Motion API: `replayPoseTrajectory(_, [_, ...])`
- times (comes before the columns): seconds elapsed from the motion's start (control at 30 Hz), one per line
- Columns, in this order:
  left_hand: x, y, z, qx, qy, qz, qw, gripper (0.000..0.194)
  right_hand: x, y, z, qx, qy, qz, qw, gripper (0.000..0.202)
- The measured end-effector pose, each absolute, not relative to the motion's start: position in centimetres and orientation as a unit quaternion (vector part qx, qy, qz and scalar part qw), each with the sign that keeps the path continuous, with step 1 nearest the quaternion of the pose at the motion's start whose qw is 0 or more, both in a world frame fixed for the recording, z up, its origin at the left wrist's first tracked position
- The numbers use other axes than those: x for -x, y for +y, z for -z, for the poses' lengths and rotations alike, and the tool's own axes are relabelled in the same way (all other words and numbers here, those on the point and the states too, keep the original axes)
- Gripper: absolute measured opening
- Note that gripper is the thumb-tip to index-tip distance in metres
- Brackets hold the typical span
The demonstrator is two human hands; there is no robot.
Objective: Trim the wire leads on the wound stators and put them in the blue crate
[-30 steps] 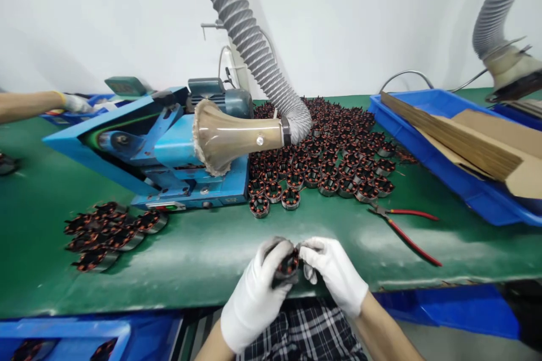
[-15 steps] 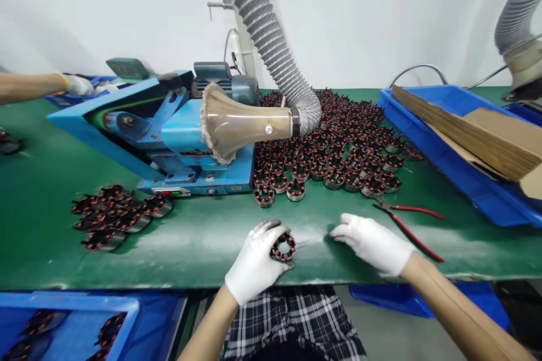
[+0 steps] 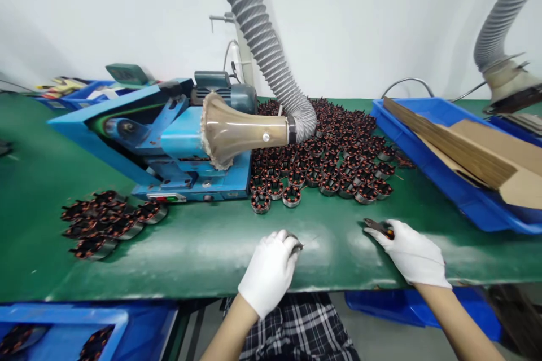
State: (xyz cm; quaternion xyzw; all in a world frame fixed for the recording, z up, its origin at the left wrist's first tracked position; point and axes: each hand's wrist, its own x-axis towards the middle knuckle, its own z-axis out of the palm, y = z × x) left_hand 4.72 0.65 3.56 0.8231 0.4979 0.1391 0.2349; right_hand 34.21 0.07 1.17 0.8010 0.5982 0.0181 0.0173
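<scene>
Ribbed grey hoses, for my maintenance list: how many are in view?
2: the left hose joins the tan hood at the blue machine; the right hose hangs at upper right.

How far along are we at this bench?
Possibly done: the small cluster of coil rings at the blue machine's near left. In hand: cutters in the right hand; the left hand is curled, contents hidden. Apparently left: the large coil-ring pile, though its status isn't certain.

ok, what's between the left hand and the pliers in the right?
Green bench top with glare, plus what looks like a fine strand by the left hand; head view.
</scene>
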Motion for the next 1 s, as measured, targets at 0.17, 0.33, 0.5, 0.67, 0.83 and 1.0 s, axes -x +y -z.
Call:
replayPoseTrajectory(0.17, [-4.6, 0.8, -3.2, -0.825, 0.505, -0.132, 0.215, 0.017, -31.9, -1.0, -1.8, -0.811, 0.530, 0.172, -0.177, 0.032])
replayPoseTrajectory(0.33, [-4.6, 0.9, -3.3, -0.830, 0.505, -0.130, 0.199, 0.018, -25.8, -3.5, -2.5, -0.595, 0.497, 0.601, -0.192, 0.024])
replayPoseTrajectory(0.5, [-4.5, 0.8, -3.3, -0.836, 0.505, -0.113, 0.183, 0.016, -21.7, -3.7, -3.2, -0.533, 0.459, 0.686, -0.186, 0.014])
replayPoseTrajectory(0.67, [-4.4, 0.8, -3.0, -0.832, 0.508, -0.107, 0.193, 0.016, -20.8, -3.1, -3.2, -0.552, 0.476, 0.661, -0.178, 0.011])
replayPoseTrajectory(0.83, [-4.3, 0.9, -2.8, -0.833, 0.504, -0.109, 0.198, 0.015, -20.2, -3.0, -2.6, -0.570, 0.467, 0.637, -0.227, 0.020])
replayPoseTrajectory(1.0, [-4.4, 1.0, -2.9, -0.834, 0.504, -0.114, 0.192, 0.017, -19.9, -3.4, -1.8, -0.558, 0.386, 0.679, -0.281, 0.031])
